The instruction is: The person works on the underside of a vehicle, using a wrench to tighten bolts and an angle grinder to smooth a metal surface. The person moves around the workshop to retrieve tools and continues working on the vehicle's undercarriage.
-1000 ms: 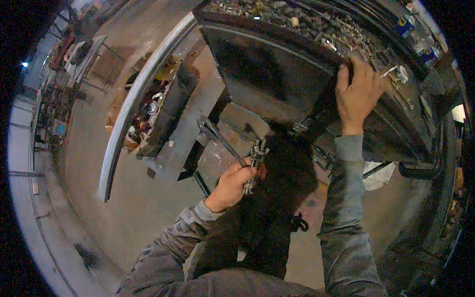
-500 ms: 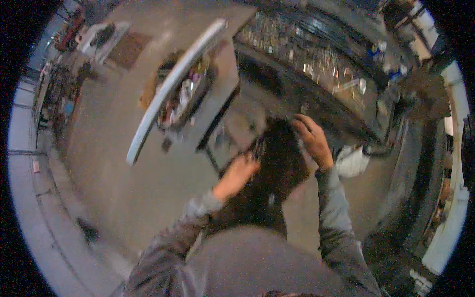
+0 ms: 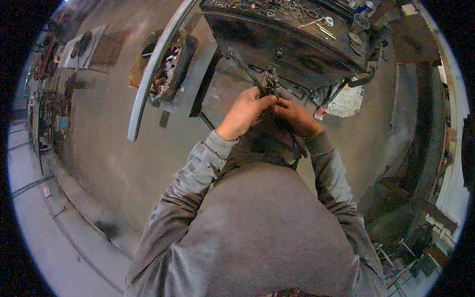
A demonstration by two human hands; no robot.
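dark table (image 3: 247, 34) was a total mess of small metal bits (image 3: 269, 8), both hands (image 3: 246, 111) pinched a metal fitting (image 3: 270, 81), junk-filled box (image 3: 185, 62) sat off left, floor (image 3: 114, 163) looked grubby

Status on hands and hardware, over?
Left hand gripping metal hardware; right hand touching left, grip unclear. Dark rod angles forward-left. Cluttered workbench just ahead.

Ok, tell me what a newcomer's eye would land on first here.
First, near the middle, the left hand and right hand come together at a cluster of metal parts. Next, the long pale bar sweeping down the upper left, in front of a box full of mixed bits. Then the dark bench at the top, its surface strewn with small pieces.
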